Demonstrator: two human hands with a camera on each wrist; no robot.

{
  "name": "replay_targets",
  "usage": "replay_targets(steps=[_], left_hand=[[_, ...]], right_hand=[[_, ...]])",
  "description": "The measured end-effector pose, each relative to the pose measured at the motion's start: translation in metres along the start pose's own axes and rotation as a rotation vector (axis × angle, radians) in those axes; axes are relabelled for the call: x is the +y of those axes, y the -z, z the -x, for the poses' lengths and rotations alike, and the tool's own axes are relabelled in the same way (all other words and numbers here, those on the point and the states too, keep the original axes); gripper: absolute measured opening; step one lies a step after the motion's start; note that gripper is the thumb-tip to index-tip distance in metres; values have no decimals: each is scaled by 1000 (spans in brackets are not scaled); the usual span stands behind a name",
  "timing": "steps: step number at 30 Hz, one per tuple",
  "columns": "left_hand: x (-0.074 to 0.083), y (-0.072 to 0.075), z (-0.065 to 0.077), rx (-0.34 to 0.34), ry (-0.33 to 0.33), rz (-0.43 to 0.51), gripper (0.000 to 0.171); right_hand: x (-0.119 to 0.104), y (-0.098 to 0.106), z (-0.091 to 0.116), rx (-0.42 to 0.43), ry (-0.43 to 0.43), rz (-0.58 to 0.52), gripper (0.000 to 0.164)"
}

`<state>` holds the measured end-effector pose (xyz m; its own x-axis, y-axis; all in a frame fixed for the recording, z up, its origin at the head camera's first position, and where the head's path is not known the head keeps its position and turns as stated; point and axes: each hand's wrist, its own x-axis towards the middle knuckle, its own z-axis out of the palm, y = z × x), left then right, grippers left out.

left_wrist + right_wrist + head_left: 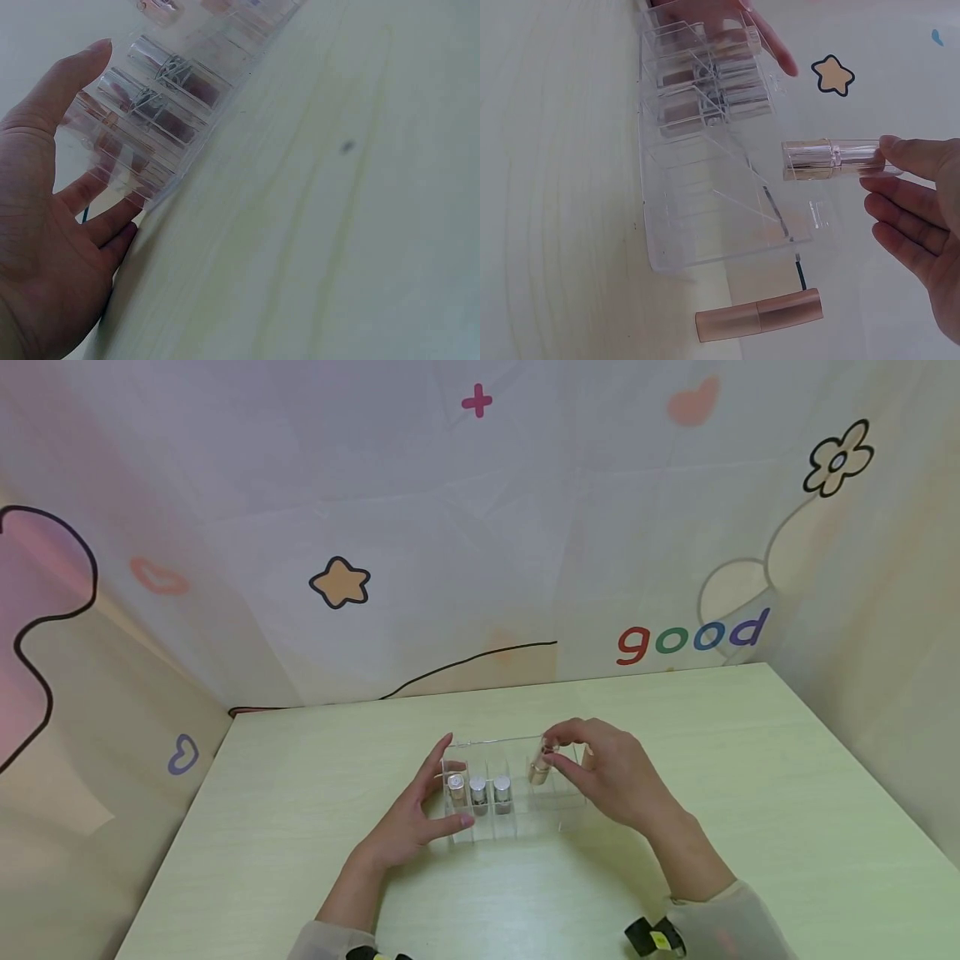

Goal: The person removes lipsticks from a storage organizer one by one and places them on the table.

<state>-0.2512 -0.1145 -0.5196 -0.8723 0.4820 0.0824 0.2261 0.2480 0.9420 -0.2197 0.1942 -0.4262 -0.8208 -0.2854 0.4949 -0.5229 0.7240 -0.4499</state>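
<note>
A clear acrylic lipstick organizer [536, 822] stands on the table, divided into small compartments. Three lipstick tubes sit upright at its left end: one with a gold-toned cap [456, 789] and two silver-capped ones [478, 792] [502, 793]. My left hand [408, 822] holds the organizer's left end, thumb at the front and fingers round the side and back. Between thumb and fingers my right hand [611, 768] pinches a shiny pale-gold lipstick tube [832, 159] by its upper end. In the right wrist view its lower end is over the top of the organizer's right-hand compartments.
Close beside the organizer's right end stands a matte rose-gold lipstick tube [759, 316], mostly hidden behind my right hand in the head view. The pale wooden table [300, 827] backs onto a printed cloth [450, 527] that also hangs at both sides.
</note>
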Motion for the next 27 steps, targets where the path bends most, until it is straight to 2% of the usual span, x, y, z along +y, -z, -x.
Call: replay_targets(steps=[12,27], left_hand=[[1,0,0,-4,-5,-4,110],[1,0,0,-2,-6,-14,110]], right_hand=[[-1,5,-1,-5,-35,-27,19],[3,13,0,15,-55,-26,22]])
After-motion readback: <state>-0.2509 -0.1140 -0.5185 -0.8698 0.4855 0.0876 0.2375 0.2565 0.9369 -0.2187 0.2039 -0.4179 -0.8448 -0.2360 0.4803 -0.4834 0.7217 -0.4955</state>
